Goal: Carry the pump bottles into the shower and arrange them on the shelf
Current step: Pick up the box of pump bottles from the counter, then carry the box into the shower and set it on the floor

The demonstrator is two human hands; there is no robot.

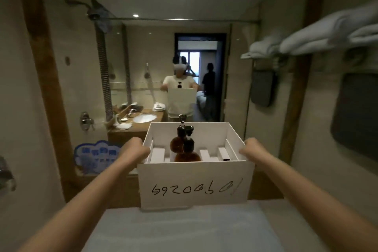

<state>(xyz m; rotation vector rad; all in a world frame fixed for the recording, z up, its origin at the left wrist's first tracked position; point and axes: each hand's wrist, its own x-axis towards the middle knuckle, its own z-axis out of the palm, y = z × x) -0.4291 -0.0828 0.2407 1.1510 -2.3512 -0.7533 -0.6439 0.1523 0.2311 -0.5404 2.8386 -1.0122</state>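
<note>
While the white box [194,182] is gripped at its side walls by the left hand [136,149] and right hand [252,149], it should be kept level so the amber pump bottles [185,147], upright mid-box, are not tipped.

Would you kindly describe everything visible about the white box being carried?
The white box is open-topped and rectangular, apparently cardboard, with dark handwritten digits upside down on its near wall. It is held level above a pale surface, the left hand and right hand gripping opposite side walls. Inside stand two amber pump bottles with dark pumps, flanked by white inserts.
</note>
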